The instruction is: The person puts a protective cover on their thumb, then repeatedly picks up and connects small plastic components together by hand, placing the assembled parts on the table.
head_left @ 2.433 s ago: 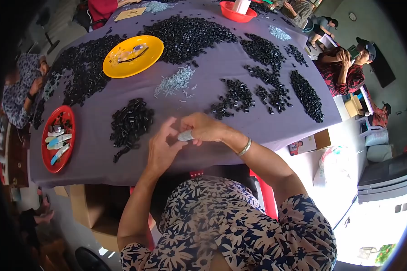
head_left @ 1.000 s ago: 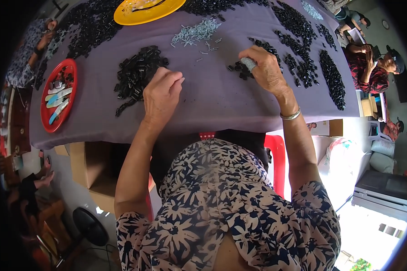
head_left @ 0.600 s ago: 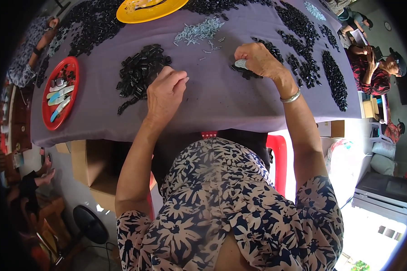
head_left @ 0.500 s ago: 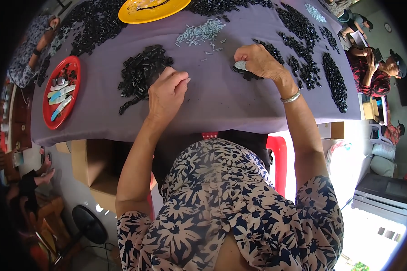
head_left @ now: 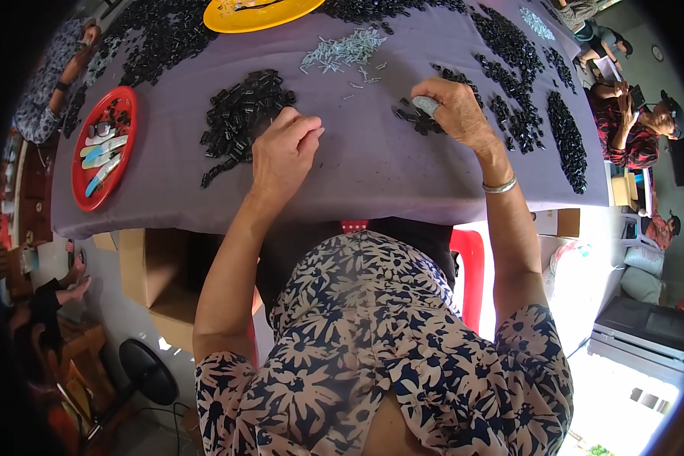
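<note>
Right hand (head_left: 456,110), upper centre-right of frame: fingers curled, pinching small pale grey-blue oval piece (head_left: 425,105) at fingertips, directly over small cluster of black plastic parts (head_left: 414,121) on purple tablecloth (head_left: 372,171). Cluster touching or just under fingertips, to picture-left of the palm. Nearer to right hand than left.

Left hand (head_left: 281,152), centre frame: loosely fisted, fingers pressed together, resting on cloth. Cannot tell whether anything held inside. Just beside its upper-left: larger heap of black plastic parts (head_left: 239,121), long axis running diagonally from upper right to lower left. Heap touching or nearly touching knuckles.

Between both hands, higher in frame: scatter of small silver metal pins (head_left: 342,52), apart from both hands, slightly closer to left.

Containers:
- round red plastic plate (head_left: 80,186), left edge of frame: holds a few pale elongated pieces plus some black parts at top.
- round yellow plastic plate (head_left: 228,19), top centre, partly cut off: contents unclear, thin dark item only.

More long black piles (head_left: 566,140) toward upper right, well apart from right hand. Other people seated at upper left and right edges, not involved.
</note>
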The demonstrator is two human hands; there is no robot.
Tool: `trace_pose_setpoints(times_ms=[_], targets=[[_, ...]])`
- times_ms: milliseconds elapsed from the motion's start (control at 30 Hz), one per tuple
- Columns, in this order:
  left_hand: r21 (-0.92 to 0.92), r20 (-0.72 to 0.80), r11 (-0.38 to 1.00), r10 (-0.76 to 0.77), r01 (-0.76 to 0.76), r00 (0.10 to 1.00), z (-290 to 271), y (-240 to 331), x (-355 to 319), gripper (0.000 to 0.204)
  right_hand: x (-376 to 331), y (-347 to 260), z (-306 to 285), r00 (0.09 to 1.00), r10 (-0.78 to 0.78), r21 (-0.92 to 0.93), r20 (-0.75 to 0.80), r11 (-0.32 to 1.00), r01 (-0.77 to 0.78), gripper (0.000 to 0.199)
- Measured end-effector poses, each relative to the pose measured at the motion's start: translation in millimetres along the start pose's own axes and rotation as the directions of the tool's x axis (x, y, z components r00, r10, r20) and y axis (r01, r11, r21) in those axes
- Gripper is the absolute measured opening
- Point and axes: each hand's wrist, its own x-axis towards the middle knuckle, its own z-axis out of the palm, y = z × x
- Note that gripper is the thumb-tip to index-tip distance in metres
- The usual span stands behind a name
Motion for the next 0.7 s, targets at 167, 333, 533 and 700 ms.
trace_pose_setpoints(times_ms=[167,333,533,700], targets=[[0.000,-0.007,1.000,0.019,-0.019,1.000,1,-2,0,0.011,9,10,12,0.999,-0.038,-0.024,0.013,0.999,0.038,0.014],[-0.014,-0.035,0.999,0.041,-0.042,0.999,2,0,-1,0.012,26,9,16,0.994,-0.037,-0.169,0.101,0.984,0.054,0.013],[-0.108,-0.043,0.993,0.041,-0.045,0.998,0,5,1,0.014,21,-15,19,0.995,-0.090,-0.101,0.034,0.990,0.093,0.013],[-0.431,0.112,0.878,-0.177,0.208,0.978,3,6,-3,0.018,7,-49,46,0.996,-0.091,0.359,0.024,0.930,0.077,0.015]])
